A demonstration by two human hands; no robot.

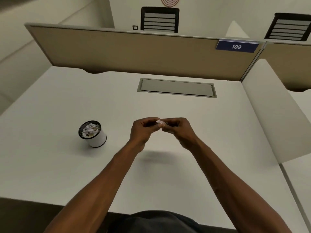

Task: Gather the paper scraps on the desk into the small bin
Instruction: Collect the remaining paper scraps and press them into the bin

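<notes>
Since our bin (pixel 92 134) at the left already holds a heap of scraps and the desk (pixel 168 174) shows none loose, we judge the job nearly done. Right of it, our left hand (pixel 143 130) and right hand (pixel 178 130) meet above the desk, fingertips pinched together on one last scrap (pixel 160 122), forearms converging.

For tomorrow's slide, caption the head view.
Both hands pinch a scrap above the desk, bin left.
</notes>
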